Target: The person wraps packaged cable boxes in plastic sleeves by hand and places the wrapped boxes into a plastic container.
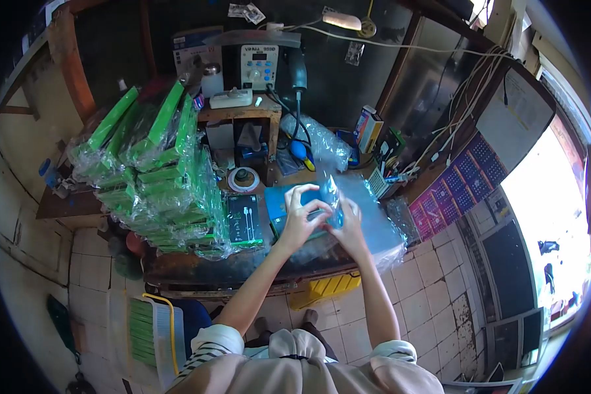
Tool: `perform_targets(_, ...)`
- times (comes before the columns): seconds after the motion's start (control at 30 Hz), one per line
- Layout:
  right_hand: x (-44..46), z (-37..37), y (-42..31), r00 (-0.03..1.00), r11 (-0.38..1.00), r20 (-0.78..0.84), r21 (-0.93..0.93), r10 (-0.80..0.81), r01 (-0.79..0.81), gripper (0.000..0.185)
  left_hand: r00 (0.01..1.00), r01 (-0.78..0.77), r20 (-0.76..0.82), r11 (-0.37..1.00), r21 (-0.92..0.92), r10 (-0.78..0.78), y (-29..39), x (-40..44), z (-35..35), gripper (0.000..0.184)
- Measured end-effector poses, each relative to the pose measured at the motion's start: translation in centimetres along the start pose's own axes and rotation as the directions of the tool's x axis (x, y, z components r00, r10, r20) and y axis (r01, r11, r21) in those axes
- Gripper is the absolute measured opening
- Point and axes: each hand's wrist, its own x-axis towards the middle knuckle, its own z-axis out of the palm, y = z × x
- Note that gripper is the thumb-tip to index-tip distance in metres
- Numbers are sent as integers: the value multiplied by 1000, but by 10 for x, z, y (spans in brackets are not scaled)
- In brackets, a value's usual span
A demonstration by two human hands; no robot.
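Both hands are over the bench, close together. My left hand (302, 217) has bent fingers around the left side of a clear, shiny plastic piece. On its right side, my right hand (347, 226) pinches the same clear plastic (329, 190), which stands upright between them. Behind and below the hands lies a blue item (276, 205), partly hidden by my left hand. A stack of clear plastic sheets (374, 220) lies beside my right hand. To the left is a dark box with a white cable picture (244, 220).
Tall piles of green boxes in clear wrap (171, 171) stand at the left. Behind are a soldering station (259, 65), a round white spool (243, 179), bubble wrap (318, 141) and a pen basket (378, 182). A yellow object (325, 290) is below the bench edge.
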Motion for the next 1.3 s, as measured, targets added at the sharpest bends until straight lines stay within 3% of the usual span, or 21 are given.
perform_targets(0.07, -3, 14, 26, 992, 997, 107, 45, -71, 67, 50, 996, -86, -11, 995, 47, 87, 8, 5, -2, 11)
perform_targets(0.1, -3, 14, 25, 991, 996, 107, 52, -81, 75, 50, 996, -87, -16, 995, 57, 88, 1, 6, 1, 11)
perform_targets(0.17, -3, 13, 25, 995, 965, 94, 263, -32, 6, 25, 969, -134, 182, 977, -168, 164, -19, 7, 9, 16)
perform_targets(0.2, -3, 14, 31, 995, 962, 95, 272, -37, 10, 25, 970, -132, 182, 979, -158, 161, -22, 6, 13, 16)
perform_targets(0.27, -1, 17, 48, 999, 943, 46, 334, -17, 0, 25, 947, 110, 320, 958, -266, -20, -27, 3, 23, 25)
perform_targets(0.33, 2, 18, 64, 999, 932, 16, 360, 43, -46, 30, 960, 119, 274, 973, -196, -62, -29, 3, 40, 27)
perform_targets(0.4, 6, 20, 79, 994, 917, -25, 387, 110, -92, 35, 935, 335, 232, 885, -323, -269, -31, 9, 61, 24)
perform_targets(0.47, 7, 25, 91, 939, 822, -243, 566, 242, -66, 49, 916, 400, 173, 827, -394, -361, -41, 18, 87, 16)
perform_targets(0.5, 6, 23, 106, 970, 714, -63, 688, 233, -127, 64, 920, 391, 181, 809, -439, -346, -44, 23, 99, 16)
perform_targets(0.53, 7, 22, 120, 971, 708, -65, 695, 230, -122, 64, 924, 381, 186, 789, -481, -333, -48, 27, 110, 17)
perform_targets(0.6, 10, 27, 146, 972, 602, 133, 766, 193, -224, 62, 904, 422, 260, 802, -423, -338, -51, 31, 132, 18)
perform_targets(0.63, 15, 33, 159, 974, 633, 36, 754, 224, -174, 48, 899, 407, 335, 817, -408, -281, -53, 35, 137, 22)
perform_targets(0.67, 18, 34, 175, 975, 624, 38, 763, 220, -171, 48, 899, 408, 332, 822, -397, -286, -54, 37, 140, 22)
perform_targets(0.73, 26, 29, 195, 944, 768, 64, 565, 325, -303, 43, 882, 443, 319, 841, -310, -347, -39, 45, 141, 25)
perform_targets(0.77, 31, 36, 202, 953, 782, -50, 584, 300, -216, 30, 900, 415, 292, 844, -341, -324, -45, 46, 143, 25)
perform_targets(0.9, 56, 15, 192, 932, 820, -74, 504, 354, -271, 23, 931, 361, 38, 907, -217, -362, -54, 60, 149, 20)
perform_targets(1.03, 59, 32, 202, 880, 877, -223, 354, 418, -327, 27, 940, 318, -139, 948, 22, -312, -75, 84, 166, 16)
perform_targets(1.07, 60, 33, 205, 878, 881, -237, 343, 415, -324, 27, 926, 364, -127, 930, 45, -356, -81, 89, 171, 22)
perform_targets(1.13, 62, 33, 207, 894, 907, -259, 315, 366, -280, 34, 952, 294, -156, 930, 221, -263, -91, 98, 185, 27)
perform_targets(1.23, 69, 35, 212, 910, 899, -203, 332, 363, -284, 39, 960, 259, -207, 884, 388, -191, -98, 104, 201, 29)
perform_targets(1.3, 79, 38, 216, 950, 915, -144, 341, 276, -214, 45, 959, 267, -190, 886, 379, -208, -103, 107, 203, 26)
